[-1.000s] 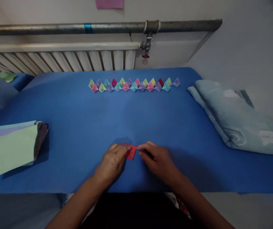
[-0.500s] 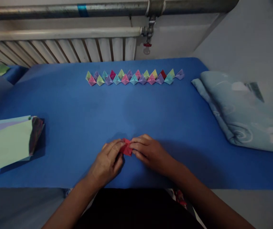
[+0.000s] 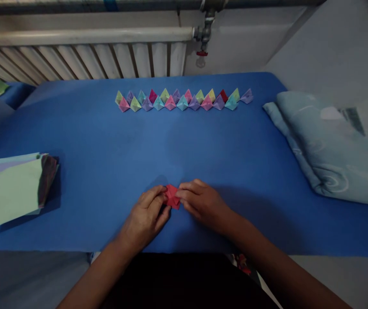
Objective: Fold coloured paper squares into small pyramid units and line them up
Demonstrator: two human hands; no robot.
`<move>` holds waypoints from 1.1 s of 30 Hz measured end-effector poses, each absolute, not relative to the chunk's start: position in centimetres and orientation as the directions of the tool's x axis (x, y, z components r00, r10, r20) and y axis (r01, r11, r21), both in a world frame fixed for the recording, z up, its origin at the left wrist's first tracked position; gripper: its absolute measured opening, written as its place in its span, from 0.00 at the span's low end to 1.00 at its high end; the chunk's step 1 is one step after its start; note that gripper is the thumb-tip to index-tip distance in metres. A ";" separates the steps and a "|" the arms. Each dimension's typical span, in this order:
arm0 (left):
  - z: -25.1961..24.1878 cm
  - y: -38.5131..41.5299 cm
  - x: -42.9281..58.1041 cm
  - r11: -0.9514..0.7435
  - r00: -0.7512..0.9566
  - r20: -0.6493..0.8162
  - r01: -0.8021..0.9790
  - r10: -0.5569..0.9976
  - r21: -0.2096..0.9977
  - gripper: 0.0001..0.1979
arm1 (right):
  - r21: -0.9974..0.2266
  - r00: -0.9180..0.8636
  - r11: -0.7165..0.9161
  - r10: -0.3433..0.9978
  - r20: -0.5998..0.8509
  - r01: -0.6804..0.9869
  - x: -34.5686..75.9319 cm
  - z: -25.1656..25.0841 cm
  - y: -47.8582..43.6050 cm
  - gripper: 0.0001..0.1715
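Note:
A small folded red paper [image 3: 172,197] is held between my two hands, low over the front middle of the blue-covered table [image 3: 113,154]. My left hand [image 3: 148,212] pinches its left edge with the fingertips. On the other side, my right hand [image 3: 203,201] grips the right edge between thumb and fingers. Creases and small flaps show on the paper's face, while both side edges are hidden under my fingers. Farther back stand two rows of folded paper boats [image 3: 182,103] in pink, green, blue, purple, yellow and red.
At the left lies a stack of coloured paper sheets [image 3: 10,184], pale green on top. A folded light-blue blanket [image 3: 325,150] rests at the right. Behind the table are a white radiator [image 3: 106,60] and a pipe valve with a red handle [image 3: 202,53].
The camera view has tilted slightly downward. My fingers have shifted a little on the red paper, so more of its face shows; both hands keep hold of it.

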State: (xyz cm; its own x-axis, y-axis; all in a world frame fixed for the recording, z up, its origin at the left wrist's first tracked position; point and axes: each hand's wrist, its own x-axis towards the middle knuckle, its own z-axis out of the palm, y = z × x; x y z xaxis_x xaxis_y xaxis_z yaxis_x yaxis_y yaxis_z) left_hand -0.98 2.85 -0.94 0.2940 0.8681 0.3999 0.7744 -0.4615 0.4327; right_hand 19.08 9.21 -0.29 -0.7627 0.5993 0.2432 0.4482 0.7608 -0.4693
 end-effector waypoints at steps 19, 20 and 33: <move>-0.9 3.3 -1.1 -0.427 0.277 0.354 0.766 0.893 0.480 0.06 | -0.511 -0.684 0.715 0.667 0.295 0.477 19.0 -0.6 9.1 0.10; -0.9 3.2 -1.1 -0.431 0.283 0.353 0.768 0.892 0.474 0.07 | -0.513 -0.693 0.719 0.660 0.290 0.469 19.1 -0.5 9.1 0.10; -1.2 3.0 -1.1 -0.514 0.373 0.391 0.775 0.842 0.368 0.11 | -0.458 -0.722 0.759 0.622 0.302 0.462 19.2 -0.4 8.9 0.12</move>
